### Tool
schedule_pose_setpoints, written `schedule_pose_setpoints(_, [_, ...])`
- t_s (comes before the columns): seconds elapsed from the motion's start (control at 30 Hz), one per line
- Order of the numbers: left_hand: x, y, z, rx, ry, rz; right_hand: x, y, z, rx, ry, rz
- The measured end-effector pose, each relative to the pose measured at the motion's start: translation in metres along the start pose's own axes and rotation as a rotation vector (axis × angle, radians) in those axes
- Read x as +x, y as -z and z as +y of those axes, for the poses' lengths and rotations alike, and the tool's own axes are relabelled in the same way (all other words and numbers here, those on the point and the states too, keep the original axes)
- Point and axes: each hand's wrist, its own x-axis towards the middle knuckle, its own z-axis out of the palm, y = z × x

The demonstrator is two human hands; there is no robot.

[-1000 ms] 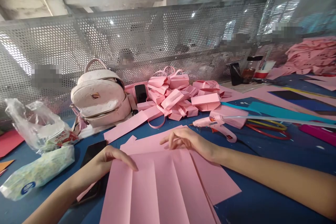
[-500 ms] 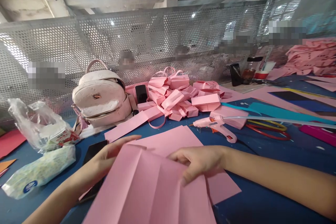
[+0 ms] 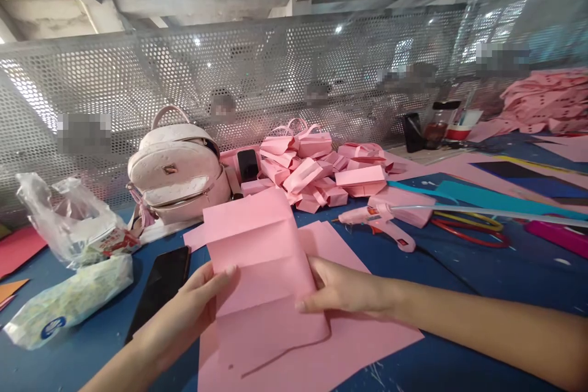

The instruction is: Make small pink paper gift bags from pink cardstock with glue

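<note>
A sheet of pink paper [image 3: 257, 263] with several parallel creases is held up before me, its right edge curving round. My left hand [image 3: 202, 291] grips its left edge, thumb on top and the other fingers behind. On the right side, my right hand [image 3: 335, 288] pinches the same sheet, thumb in front, fingers mostly hidden behind it. Beneath lies more flat pink paper [image 3: 367, 343] on the blue table [image 3: 459, 324]. A black phone [image 3: 160, 285] lies beside my left wrist.
A pink glue gun [image 3: 379, 223] with a cord lies beyond my right hand. Folded pink paper pieces [image 3: 303, 174] are heaped behind the sheet. To the left stand a pale backpack [image 3: 179, 171], a plastic bag [image 3: 68, 220] and a tissue pack [image 3: 73, 300]. A perforated metal screen [image 3: 275, 61] stands behind.
The creased sheet has turned, so its creases now run across rather than toward me. My left hand has come down and taken hold of its left edge; the black phone shows more.
</note>
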Motion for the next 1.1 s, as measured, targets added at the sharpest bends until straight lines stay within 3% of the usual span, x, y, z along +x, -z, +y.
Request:
schedule_pose_setpoints(0.17, [0.003,0.008,0.005,0.051,0.021,-0.022,0.002,0.000,-0.013,-0.028,0.065,-0.173])
schedule_pose_setpoints(0.33, [-0.001,0.006,0.016,0.208,0.062,-0.230,0.002,0.018,-0.025,-0.051,0.128,0.098])
schedule_pose_setpoints(0.4, [-0.004,0.006,0.018,0.372,0.023,-0.233,0.004,0.025,-0.025,-0.138,0.143,0.172])
schedule_pose_setpoints(0.57, [-0.005,0.008,0.025,0.679,-0.194,-0.056,0.010,0.031,-0.019,-0.379,0.105,0.129])
schedule_pose_setpoints(0.7, [-0.008,0.009,0.031,0.771,-0.342,-0.009,0.010,0.024,-0.020,-0.485,0.137,0.137])
schedule_pose_setpoints(0.87, [-0.020,0.004,0.029,1.081,-0.574,0.164,0.001,0.014,-0.028,-0.700,0.371,0.242])
schedule_pose_setpoints(0.97, [-0.029,-0.004,0.028,1.229,-0.764,0.169,-0.006,0.008,-0.033,-0.636,0.483,0.344])
schedule_pose_setpoints(1.1, [-0.038,-0.013,0.026,1.381,-0.987,0.113,-0.013,0.001,-0.039,-0.560,0.417,0.314])
